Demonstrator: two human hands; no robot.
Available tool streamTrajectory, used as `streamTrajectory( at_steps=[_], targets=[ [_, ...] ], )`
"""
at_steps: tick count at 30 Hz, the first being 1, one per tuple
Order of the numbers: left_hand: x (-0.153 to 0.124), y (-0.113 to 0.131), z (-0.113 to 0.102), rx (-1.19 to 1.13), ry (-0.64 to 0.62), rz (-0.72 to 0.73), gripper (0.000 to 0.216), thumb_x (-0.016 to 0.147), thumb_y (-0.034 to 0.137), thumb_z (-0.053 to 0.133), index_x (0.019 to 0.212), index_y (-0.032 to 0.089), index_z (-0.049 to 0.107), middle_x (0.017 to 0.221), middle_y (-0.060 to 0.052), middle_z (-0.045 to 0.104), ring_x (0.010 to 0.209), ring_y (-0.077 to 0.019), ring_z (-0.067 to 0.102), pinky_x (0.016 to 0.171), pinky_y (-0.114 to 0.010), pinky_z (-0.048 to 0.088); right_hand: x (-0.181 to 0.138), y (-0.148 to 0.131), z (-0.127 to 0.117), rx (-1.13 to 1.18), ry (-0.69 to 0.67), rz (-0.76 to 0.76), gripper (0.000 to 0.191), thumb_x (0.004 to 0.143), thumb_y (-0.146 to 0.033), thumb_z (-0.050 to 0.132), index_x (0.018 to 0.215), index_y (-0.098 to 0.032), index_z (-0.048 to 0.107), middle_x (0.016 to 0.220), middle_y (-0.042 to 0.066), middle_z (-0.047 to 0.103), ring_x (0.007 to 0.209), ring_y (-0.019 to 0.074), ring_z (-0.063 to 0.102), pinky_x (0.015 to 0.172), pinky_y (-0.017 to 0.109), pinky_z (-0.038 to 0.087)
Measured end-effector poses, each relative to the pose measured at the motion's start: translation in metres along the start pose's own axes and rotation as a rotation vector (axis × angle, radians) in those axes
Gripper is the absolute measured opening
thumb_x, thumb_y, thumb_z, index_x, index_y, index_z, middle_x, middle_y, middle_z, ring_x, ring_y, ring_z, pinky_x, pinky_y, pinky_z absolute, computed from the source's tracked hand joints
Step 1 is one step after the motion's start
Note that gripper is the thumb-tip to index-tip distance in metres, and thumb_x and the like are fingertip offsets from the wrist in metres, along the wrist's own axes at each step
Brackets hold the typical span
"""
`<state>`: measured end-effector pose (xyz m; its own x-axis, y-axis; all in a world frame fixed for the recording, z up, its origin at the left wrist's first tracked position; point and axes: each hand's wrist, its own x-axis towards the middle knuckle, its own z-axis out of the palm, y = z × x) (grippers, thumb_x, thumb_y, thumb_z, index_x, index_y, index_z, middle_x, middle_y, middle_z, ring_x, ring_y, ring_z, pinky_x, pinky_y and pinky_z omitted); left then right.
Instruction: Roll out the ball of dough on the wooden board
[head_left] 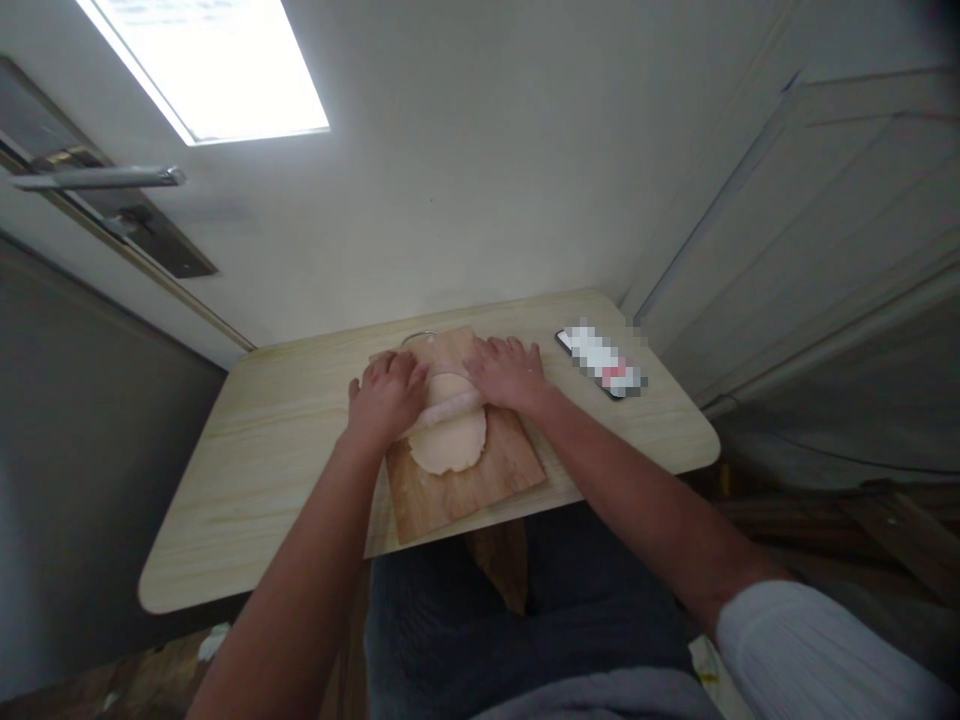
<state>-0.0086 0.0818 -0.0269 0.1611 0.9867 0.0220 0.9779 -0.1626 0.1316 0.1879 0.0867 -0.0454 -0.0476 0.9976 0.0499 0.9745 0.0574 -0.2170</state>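
Note:
A pale rolling pin [450, 408] lies across a flattened round of dough [450, 445], which shows both in front of the pin and behind it. Under the dough is a wooden board [480, 487], set at a slight angle on the table. My left hand [390, 392] covers the pin's left end, its fingers bent over it. At the right end my right hand [506, 372] rests in the same way, fingers curving forward. Both ends of the pin are hidden beneath my hands.
The light wood table [262, 470] stands against a white door with a metal handle [97, 179]. A phone [600, 360] lies on the table to the right of my right hand. Behind the board is a thin metal loop [417, 335]. My legs are under the near edge.

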Motion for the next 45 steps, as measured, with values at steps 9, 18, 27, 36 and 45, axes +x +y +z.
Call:
streamTrajectory(
  at_steps=[9, 18, 27, 36, 45],
  targets=[
    [-0.006, 0.000, 0.007, -0.003, -0.053, 0.009, 0.054, 0.104, 0.050, 0.025, 0.148, 0.027, 0.046, 0.159, -0.014, 0.043, 0.145, -0.0350, 0.041, 0.112, -0.066, 0.036, -0.018, 0.002, -0.001, -0.009, 0.036, -0.024, 0.053, 0.104, -0.049, 0.032, 0.146, -0.023, 0.050, 0.145, 0.013, 0.059, 0.128, 0.0335, 0.052, 0.108, 0.056, 0.036],
    [-0.020, 0.006, 0.010, -0.033, -0.016, -0.025, 0.059, 0.103, 0.055, 0.024, 0.151, 0.026, 0.044, 0.162, -0.014, 0.040, 0.147, -0.0349, 0.038, 0.116, -0.066, 0.032, -0.032, 0.004, -0.002, -0.024, 0.060, -0.037, 0.051, 0.105, -0.050, 0.034, 0.142, -0.022, 0.053, 0.141, 0.011, 0.062, 0.126, 0.0329, 0.052, 0.105, 0.051, 0.037],
    [-0.037, 0.013, 0.005, 0.051, 0.004, 0.034, 0.058, 0.105, 0.050, 0.022, 0.153, 0.027, 0.043, 0.162, -0.013, 0.040, 0.149, -0.0330, 0.033, 0.115, -0.063, 0.033, -0.045, 0.005, -0.003, -0.019, 0.073, -0.035, 0.051, 0.105, -0.052, 0.033, 0.140, -0.020, 0.054, 0.138, 0.011, 0.063, 0.124, 0.0316, 0.053, 0.104, 0.048, 0.035],
    [-0.044, 0.020, -0.001, 0.059, -0.032, 0.034, 0.062, 0.104, 0.053, 0.018, 0.155, 0.026, 0.039, 0.163, -0.013, 0.038, 0.150, -0.0340, 0.032, 0.114, -0.065, 0.034, -0.055, 0.007, -0.004, -0.028, 0.086, -0.047, 0.049, 0.106, -0.053, 0.031, 0.126, -0.020, 0.061, 0.131, 0.010, 0.066, 0.123, 0.0309, 0.053, 0.104, 0.046, 0.034],
    [-0.051, 0.021, 0.004, 0.066, -0.006, 0.008, 0.063, 0.103, 0.057, 0.021, 0.156, 0.026, 0.037, 0.166, -0.012, 0.033, 0.151, -0.0343, 0.032, 0.117, -0.066, 0.031, -0.063, 0.009, -0.003, -0.020, 0.081, -0.052, 0.050, 0.105, -0.052, 0.035, 0.134, -0.019, 0.058, 0.140, 0.012, 0.061, 0.126, 0.0308, 0.051, 0.107, 0.047, 0.032]
  ],
)
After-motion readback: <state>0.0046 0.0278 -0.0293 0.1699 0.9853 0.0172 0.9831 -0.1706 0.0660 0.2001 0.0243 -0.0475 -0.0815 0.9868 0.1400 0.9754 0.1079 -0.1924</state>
